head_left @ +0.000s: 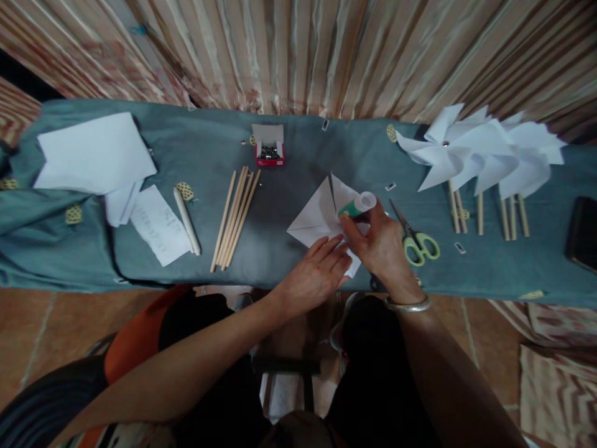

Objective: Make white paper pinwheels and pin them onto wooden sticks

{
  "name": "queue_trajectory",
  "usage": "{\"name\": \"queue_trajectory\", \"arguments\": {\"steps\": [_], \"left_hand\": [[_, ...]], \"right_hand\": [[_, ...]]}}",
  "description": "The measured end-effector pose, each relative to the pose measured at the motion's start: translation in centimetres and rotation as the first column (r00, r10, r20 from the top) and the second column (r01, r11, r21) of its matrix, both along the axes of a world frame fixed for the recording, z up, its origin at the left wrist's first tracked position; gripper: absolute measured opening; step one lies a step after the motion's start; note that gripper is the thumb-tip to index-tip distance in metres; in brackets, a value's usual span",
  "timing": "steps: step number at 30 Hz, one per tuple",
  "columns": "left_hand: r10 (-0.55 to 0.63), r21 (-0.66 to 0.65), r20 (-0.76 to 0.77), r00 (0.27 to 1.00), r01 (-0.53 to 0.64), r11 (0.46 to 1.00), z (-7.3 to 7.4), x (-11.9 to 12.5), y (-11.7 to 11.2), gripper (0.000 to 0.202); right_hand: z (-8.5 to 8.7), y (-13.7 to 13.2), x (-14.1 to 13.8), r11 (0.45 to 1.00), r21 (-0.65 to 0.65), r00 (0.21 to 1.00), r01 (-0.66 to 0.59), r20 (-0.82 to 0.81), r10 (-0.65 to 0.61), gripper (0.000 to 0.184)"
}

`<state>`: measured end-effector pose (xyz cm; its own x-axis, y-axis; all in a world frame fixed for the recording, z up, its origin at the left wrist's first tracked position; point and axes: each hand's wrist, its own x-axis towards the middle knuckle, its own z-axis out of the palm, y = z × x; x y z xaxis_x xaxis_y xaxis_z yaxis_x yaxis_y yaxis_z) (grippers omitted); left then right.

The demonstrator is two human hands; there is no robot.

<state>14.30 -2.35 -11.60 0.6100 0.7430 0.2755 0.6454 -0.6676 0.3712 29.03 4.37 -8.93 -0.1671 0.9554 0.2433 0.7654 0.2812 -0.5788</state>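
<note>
A white paper square (313, 211) with slits cut toward its middle lies on the cloth-covered table in front of me. My left hand (318, 272) rests flat on its near edge, fingers stretched out. My right hand (380, 247) is wrapped round a green and white glue stick (357, 204), tilted over the paper's right part. The hand and the glue stick hide the stick's tip and some of the paper. Just right of that hand lies a pair of scissors (420, 247) with light green handles.
Several wooden sticks (236, 218) lie left of the paper. Behind them stands an open red box (269, 152) of small metal pins. White paper sheets (96, 152), a note (161, 227) and a pen (186, 221) lie left. Several paper pinwheels (485, 149) overlap at right, near a dark phone-like object (583, 233).
</note>
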Motion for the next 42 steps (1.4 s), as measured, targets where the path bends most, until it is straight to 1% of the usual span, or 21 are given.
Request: {"name": "queue_trajectory", "arguments": {"steps": [9,20,26,30,32,33,34,35,36,37,39,41,42], "left_hand": [[-0.005,-0.030,-0.025,1.000,0.005,1.000,0.2,0.1,0.1,0.032],[-0.008,-0.029,0.001,1.000,0.008,1.000,0.0,0.0,0.1,0.033],[0.001,0.001,-0.004,1.000,-0.001,1.000,0.0,-0.1,0.1,0.033],[-0.009,-0.006,0.005,1.000,0.009,1.000,-0.1,-0.1,0.1,0.032],[-0.009,0.000,0.015,1.000,0.009,1.000,-0.2,-0.1,0.1,0.029],[-0.010,0.007,0.020,1.000,0.010,1.000,-0.3,-0.1,0.1,0.028],[-0.009,0.015,0.025,1.000,0.009,1.000,-0.3,-0.1,0.1,0.028],[-0.008,0.023,0.030,1.000,0.008,1.000,-0.4,-0.2,0.1,0.027],[-0.008,0.026,0.034,0.999,0.007,1.000,-0.4,-0.2,0.1,0.027],[-0.007,0.025,0.038,0.999,0.006,1.000,-0.4,-0.2,0.1,0.026],[-0.008,0.015,0.052,0.999,0.007,1.000,-0.4,-0.3,0.1,0.025],[-0.013,-0.002,0.085,0.996,0.013,1.000,-0.3,-0.4,0.2,0.025],[-0.014,-0.010,0.109,0.994,0.015,1.000,-0.3,-0.4,0.2,0.025]], "right_hand": [[0.0,0.0,-0.1,0.999,0.039,0.999,-0.035,0.025,0.034,0.020],[0.4,-0.2,-0.3,0.997,0.002,0.996,-0.076,0.054,0.076,0.021],[0.8,-0.4,-0.3,0.997,-0.026,0.996,-0.078,0.049,0.079,0.019],[0.9,-0.4,0.3,0.995,-0.075,0.998,-0.059,-0.024,0.057,0.019],[0.8,-0.3,0.8,0.992,-0.124,0.992,-0.032,-0.123,0.017,0.020],[0.7,-0.2,1.1,0.989,-0.148,0.980,-0.018,-0.197,-0.012,0.020],[0.5,-0.1,1.3,0.986,-0.168,0.956,-0.002,-0.289,-0.047,0.019],[0.4,0.1,1.6,0.983,-0.183,0.914,0.016,-0.395,-0.088,0.018],[0.2,0.3,1.8,0.979,-0.200,0.851,0.032,-0.508,-0.131,0.018],[0.1,0.6,2.0,0.974,-0.222,0.769,0.043,-0.615,-0.174,0.018],[-0.1,0.9,2.4,0.958,-0.285,0.578,0.028,-0.777,-0.248,0.019],[-0.1,1.2,2.6,0.935,-0.353,0.410,-0.033,-0.858,-0.310,0.021],[-0.1,1.3,2.8,0.922,-0.382,0.347,-0.067,-0.875,-0.338,0.023]]}}
